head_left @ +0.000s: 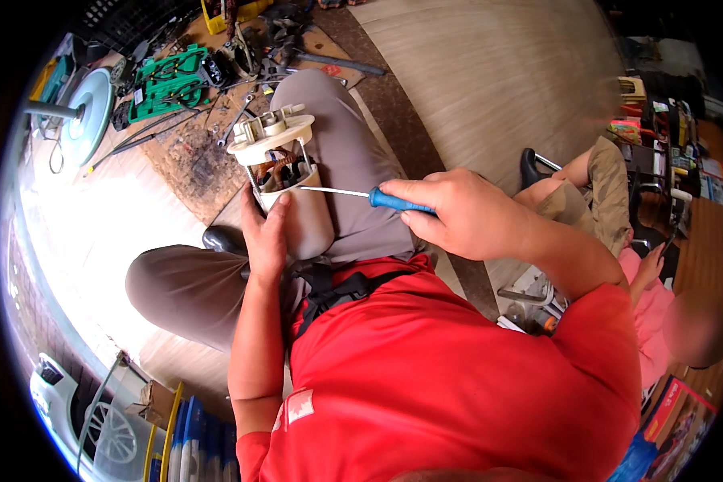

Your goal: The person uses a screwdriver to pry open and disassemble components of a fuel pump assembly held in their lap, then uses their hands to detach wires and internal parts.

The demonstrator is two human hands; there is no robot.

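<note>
A fuel pump module [307,225] with a white cup-shaped body stands upright, slightly tilted, over my lap. Its round flanged top sits apart from the cup on metal rods, and brown and dark wiring shows in the gap. My left hand [265,234] is closed around the left side of the cup. In my right hand [478,215] is a screwdriver [392,199] with a blue handle, its index finger stretched along it. The thin shaft points left, and its tip meets the cup's upper rim, near the wiring.
Stained cardboard [186,173] lies on the floor ahead, bearing wrenches [237,116] and loose parts. A green tool case [167,84] lies open there, near a pale blue round base [88,116]. Another person [655,321] sits at the right by a cluttered wooden bench [707,249].
</note>
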